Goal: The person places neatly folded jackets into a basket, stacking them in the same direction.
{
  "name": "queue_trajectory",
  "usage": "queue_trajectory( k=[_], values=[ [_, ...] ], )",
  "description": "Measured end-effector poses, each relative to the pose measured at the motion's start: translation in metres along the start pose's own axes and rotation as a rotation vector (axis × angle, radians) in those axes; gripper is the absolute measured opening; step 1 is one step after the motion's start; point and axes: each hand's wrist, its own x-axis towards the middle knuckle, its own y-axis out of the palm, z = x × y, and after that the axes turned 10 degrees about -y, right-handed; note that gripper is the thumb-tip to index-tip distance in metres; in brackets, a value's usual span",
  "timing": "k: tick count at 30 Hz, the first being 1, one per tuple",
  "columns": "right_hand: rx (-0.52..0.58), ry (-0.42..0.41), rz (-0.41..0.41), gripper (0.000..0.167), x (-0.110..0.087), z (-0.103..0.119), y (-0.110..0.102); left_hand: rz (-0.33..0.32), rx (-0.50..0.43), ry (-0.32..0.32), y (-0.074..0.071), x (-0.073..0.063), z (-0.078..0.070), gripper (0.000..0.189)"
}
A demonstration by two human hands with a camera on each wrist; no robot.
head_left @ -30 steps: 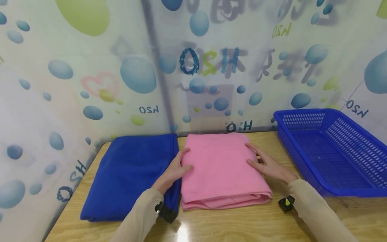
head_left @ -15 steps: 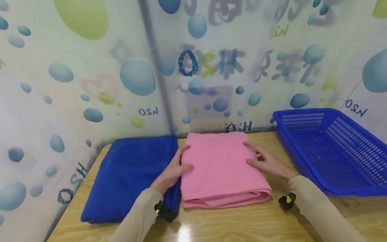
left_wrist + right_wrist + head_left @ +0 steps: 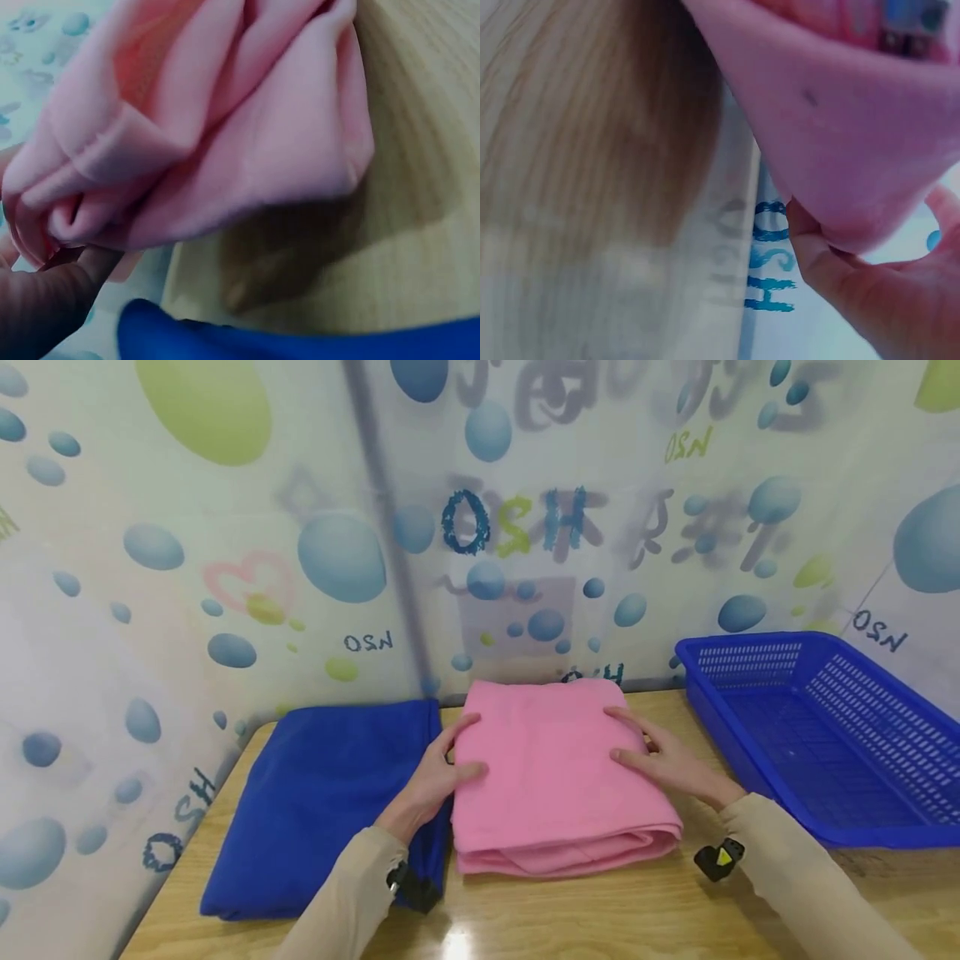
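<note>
Pink folded cloth (image 3: 558, 768) is located over the middle of the tabletop (image 3: 570, 922), held from both sides. Behind it hangs a curtain (image 3: 510, 610), thin sheeting printed with blue and green drops and mirrored lettering. Tabletop is wood-grained, with glare on the near side. Blue basket (image 3: 885, 837) stands at the right: apparently plastic, rounded rim, slotted walls, presumably set aside there to leave working room. Blue cloth (image 3: 322, 810) lies flat at the left, folded to a matte rectangle, close beside the pink one. Pink fabric looks soft and fleece-like, its layers loosely rolled at the near edge; shadow below suggests it is at least partly raised. Left hand (image 3: 435, 777) and right hand (image 3: 667, 764) each grip a side edge, thumb on top, bent fingers underneath, gap closed down to the cloth's thickness. Opposed grips probably serve to hold the layers together. Each wrist carries a small black camera (image 3: 720, 860) over beige sleeves (image 3: 348, 881).
</note>
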Motion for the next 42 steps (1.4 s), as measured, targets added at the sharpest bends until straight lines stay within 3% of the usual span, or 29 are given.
queue_trajectory(
  k=[14,23,31,42],
  values=[
    [0.003,0.039,-0.041,0.065,-0.001,0.03,-0.02,-0.024,0.079,0.058,0.005,0.0,-0.029,0.07],
    [-0.038,0.052,-0.024,0.066,0.003,0.036,-0.043,-0.019,0.084,0.081,0.019,0.0,-0.045,0.067],
    [0.003,0.058,-0.005,0.064,0.002,0.039,-0.065,0.029,0.059,0.109,0.031,0.004,-0.055,0.065],
    [-0.04,0.089,0.006,0.064,0.004,0.039,-0.096,0.098,0.0,0.134,0.05,0.012,-0.066,0.065]
  ],
)
